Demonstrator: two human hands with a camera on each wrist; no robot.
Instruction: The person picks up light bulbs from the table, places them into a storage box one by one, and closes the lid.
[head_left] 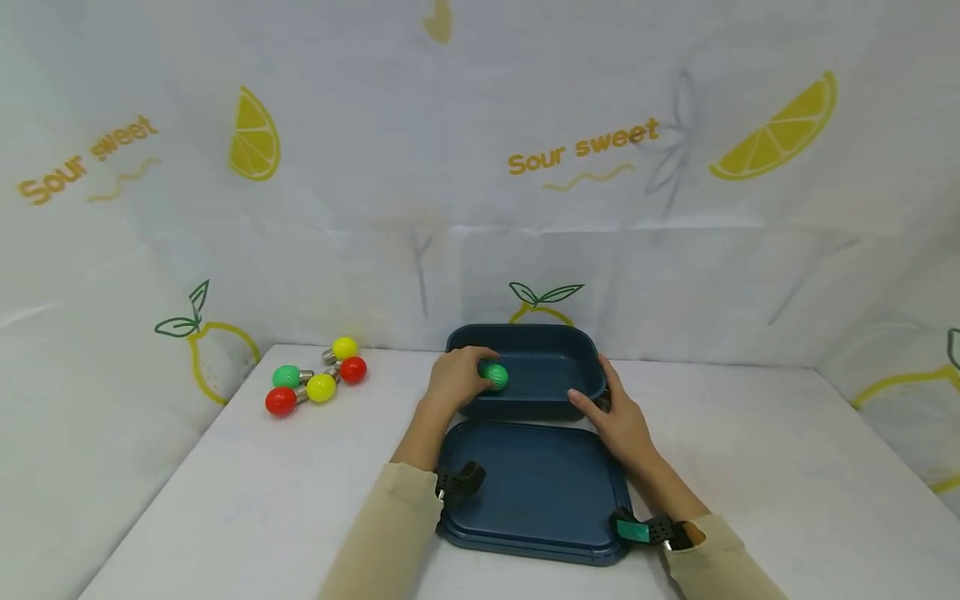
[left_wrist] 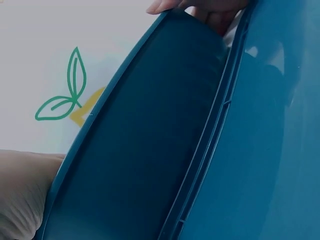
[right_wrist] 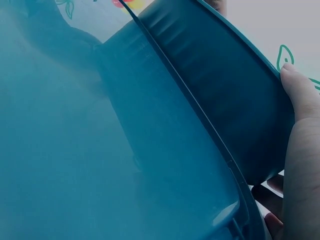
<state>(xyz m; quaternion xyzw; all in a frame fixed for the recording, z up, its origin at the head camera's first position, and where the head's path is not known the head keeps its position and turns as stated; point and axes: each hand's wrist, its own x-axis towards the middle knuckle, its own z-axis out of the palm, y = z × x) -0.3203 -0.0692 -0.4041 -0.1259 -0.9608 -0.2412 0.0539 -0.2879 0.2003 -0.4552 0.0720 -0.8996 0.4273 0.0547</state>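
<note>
In the head view my left hand (head_left: 457,373) reaches over the left side of a dark blue box (head_left: 547,410), fingers and thumb pinching a green light bulb (head_left: 494,376) inside its rim. The bulb's base is hidden behind the hand. My right hand (head_left: 624,421) grips the box's right end, its thumb at the front rim and its fingers round the outer side. In the right wrist view the right thumb (right_wrist: 296,87) lies along the rim. The left wrist view shows part of my left hand (left_wrist: 22,195) beside the box wall, the bulb out of sight.
A dark blue lid (head_left: 540,492) lies flat on the white table (head_left: 757,467), directly in front of the box. Several red, yellow and green bulbs (head_left: 321,387) with metal screw bases are grouped at the back left. Behind the table hangs a lemon-print cloth (head_left: 360,242).
</note>
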